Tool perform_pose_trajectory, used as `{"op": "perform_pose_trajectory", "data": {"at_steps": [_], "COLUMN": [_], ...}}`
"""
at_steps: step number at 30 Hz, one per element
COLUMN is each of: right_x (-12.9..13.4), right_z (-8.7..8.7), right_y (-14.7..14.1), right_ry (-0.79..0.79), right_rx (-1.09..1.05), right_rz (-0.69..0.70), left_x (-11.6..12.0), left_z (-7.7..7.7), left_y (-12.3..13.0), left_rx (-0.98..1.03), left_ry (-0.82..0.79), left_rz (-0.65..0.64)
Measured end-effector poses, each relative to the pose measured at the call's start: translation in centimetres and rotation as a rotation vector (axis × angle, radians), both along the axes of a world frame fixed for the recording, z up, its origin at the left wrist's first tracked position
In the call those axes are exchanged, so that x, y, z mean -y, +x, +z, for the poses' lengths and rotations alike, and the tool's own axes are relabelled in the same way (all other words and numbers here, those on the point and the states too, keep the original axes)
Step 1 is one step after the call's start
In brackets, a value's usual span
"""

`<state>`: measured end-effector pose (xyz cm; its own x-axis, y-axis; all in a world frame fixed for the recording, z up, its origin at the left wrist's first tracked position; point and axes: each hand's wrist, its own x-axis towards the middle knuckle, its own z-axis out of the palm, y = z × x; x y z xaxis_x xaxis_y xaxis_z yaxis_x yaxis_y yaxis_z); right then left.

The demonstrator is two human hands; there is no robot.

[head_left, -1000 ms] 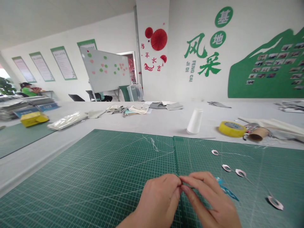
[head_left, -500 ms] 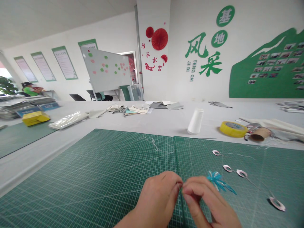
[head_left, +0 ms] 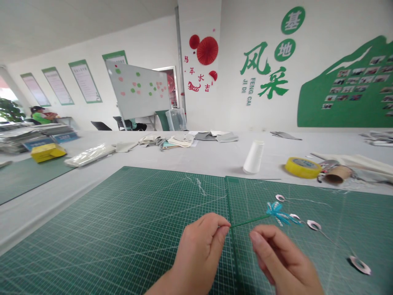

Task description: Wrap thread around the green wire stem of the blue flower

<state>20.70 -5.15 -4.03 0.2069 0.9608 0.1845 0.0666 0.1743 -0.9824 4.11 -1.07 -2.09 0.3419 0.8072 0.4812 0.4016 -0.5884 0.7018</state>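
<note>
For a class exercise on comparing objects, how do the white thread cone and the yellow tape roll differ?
The thread cone is white; the tape roll is yellow. The cone stands on end, while the roll lies flat. The cone is tall and tapers towards its top; the roll is a low, wide ring. Both rest on the pale table, beyond the green mats.

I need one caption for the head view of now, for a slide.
Left hand pinches a green stem with a blue flower above green mats.
</note>
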Motion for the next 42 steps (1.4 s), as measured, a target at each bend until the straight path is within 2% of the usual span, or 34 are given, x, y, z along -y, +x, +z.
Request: {"op": "perform_pose_trajectory", "data": {"at_steps": [2,4,7,11,14,17,23,28,32,34,38,42], "right_x": [-0.4,-0.6,-0.7,-0.5,-0.5,-0.6,-0.6,-0.7,-0.9,-0.9,-0.8,-0.7], "right_z": [-0.2,-0.3,0.1,0.8,0.9,0.8,0.8,0.4,0.0,0.0,0.2,0.5], "right_y": [0.0,-0.2,-0.9,-1.8,-2.0,-1.9,-1.8,-1.2,-0.8,-0.8,-1.0,-0.9], "right_ry": [-0.120,-0.189,-0.211,-0.218,-0.272,-0.298,-0.240,-0.168,-0.142,-0.120,-0.097,-0.071], "right_rx": [-0.202,-0.335,-0.443,-0.616,-0.661,-0.616,-0.465,-0.365,-0.299,-0.250,-0.153,-0.064], "right_rz": [-0.019,0.071,0.196,0.251,0.263,0.223,0.161,0.129,0.146,0.111,0.033,0.058], "left_x": [0.0,0.1,0.2,0.3,0.3,0.3,0.4,0.5,0.5,0.5,0.4,0.4], "left_z": [-0.1,-0.2,-0.3,-0.6,-1.1,-1.0,-0.3,-0.4,-0.6,-0.6,-0.5,-0.2], "left_y": [0.0,0.0,0.0,0.1,0.1,0.3,0.5,0.4,0.3,0.3,0.3,0.3], "left_rx": [0.003,-0.005,-0.040,-0.132,-0.204,-0.217,-0.054,-0.104,-0.141,-0.149,-0.162,-0.121], "left_ry": [0.021,0.061,0.156,0.270,0.336,0.348,0.120,0.011,0.018,-0.002,-0.074,-0.206], "left_rz": [-0.010,-0.026,-0.023,-0.037,-0.061,-0.063,-0.133,-0.100,-0.085,-0.095,-0.109,-0.111]}}
